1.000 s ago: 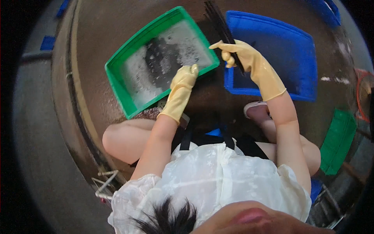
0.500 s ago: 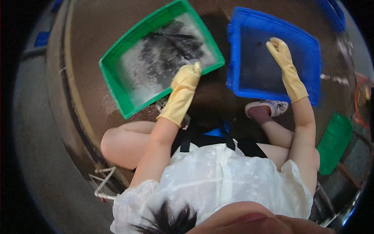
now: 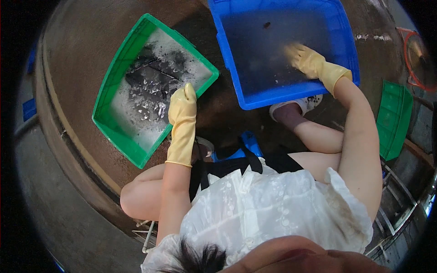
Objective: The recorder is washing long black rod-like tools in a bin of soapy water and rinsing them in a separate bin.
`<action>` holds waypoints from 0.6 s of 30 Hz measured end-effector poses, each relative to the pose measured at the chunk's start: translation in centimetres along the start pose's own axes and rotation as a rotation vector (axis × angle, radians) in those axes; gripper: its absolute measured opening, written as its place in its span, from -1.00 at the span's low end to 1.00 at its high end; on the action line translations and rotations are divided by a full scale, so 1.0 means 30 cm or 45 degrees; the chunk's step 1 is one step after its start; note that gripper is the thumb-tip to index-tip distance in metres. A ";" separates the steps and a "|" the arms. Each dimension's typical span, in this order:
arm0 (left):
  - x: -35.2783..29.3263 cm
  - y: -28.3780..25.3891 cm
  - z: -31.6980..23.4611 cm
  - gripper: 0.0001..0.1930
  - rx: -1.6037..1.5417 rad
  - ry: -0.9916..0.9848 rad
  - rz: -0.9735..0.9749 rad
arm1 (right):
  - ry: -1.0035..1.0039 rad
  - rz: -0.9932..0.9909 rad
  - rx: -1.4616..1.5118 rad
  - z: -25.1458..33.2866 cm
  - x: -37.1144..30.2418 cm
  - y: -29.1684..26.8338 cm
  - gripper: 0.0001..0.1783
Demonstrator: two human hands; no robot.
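Note:
My left hand (image 3: 183,107), in a cream rubber glove, is closed on the near right rim of a green plastic crate (image 3: 117,136). Inside the crate, sudsy water surrounds a dark, wet mass (image 3: 150,79) that looks like cloth; its exact kind is unclear. My right hand (image 3: 309,62), gloved the same way, reaches into a blue plastic crate (image 3: 291,96) of murky water. Its fingers are stretched out, blurred at the tips and partly under the water, and I see nothing held. A small dark bit (image 3: 267,25) shows in the blue crate's water.
Both crates stand on a wet brown floor (image 3: 77,59). A green plastic panel (image 3: 393,119) lies at the right, near an orange-red hoop-like thing (image 3: 412,68). My legs and shoes are close below the crates, and a metal frame (image 3: 398,198) is at the lower right.
My right hand has gone from hovering over the blue crate down to its water. The left hand stays at the green crate's rim. The whole view has turned, so the crates appear shifted left.

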State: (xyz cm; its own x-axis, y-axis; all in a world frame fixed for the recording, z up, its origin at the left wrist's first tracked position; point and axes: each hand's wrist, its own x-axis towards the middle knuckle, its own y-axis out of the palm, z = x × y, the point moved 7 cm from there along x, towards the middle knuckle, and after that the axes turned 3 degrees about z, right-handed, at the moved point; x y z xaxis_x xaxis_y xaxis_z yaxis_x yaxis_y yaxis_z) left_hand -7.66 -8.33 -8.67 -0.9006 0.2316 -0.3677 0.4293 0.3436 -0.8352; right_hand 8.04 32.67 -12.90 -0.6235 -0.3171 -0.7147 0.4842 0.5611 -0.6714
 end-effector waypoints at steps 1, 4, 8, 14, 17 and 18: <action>-0.014 -0.011 0.025 -0.46 0.005 -0.027 -0.011 | -0.023 -0.016 -0.010 -0.009 0.022 -0.039 -0.01; -0.005 -0.002 0.028 -0.46 0.030 -0.055 -0.035 | 0.075 -0.009 0.280 -0.033 0.017 -0.117 -0.08; -0.003 -0.004 0.032 -0.47 0.022 -0.031 -0.020 | 0.486 -0.093 0.652 -0.121 0.057 -0.161 -0.31; -0.013 -0.009 0.021 -0.47 -0.019 0.014 -0.076 | 0.586 -0.110 0.763 -0.185 0.154 -0.157 -0.70; 0.001 0.005 0.016 -0.46 -0.026 -0.048 0.021 | 0.466 -0.201 0.667 -0.175 0.149 -0.151 -0.69; -0.008 -0.004 0.006 -0.46 -0.016 -0.030 -0.004 | 0.426 -0.144 0.658 -0.168 0.144 -0.123 -0.61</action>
State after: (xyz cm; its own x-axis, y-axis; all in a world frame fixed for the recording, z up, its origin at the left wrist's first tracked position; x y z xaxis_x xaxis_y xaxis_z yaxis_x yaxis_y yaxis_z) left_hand -7.51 -8.59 -8.56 -0.9031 0.2091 -0.3750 0.4275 0.3559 -0.8310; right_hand 0.48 33.09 -12.52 -0.8060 -0.0496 -0.5898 0.5864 0.0688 -0.8071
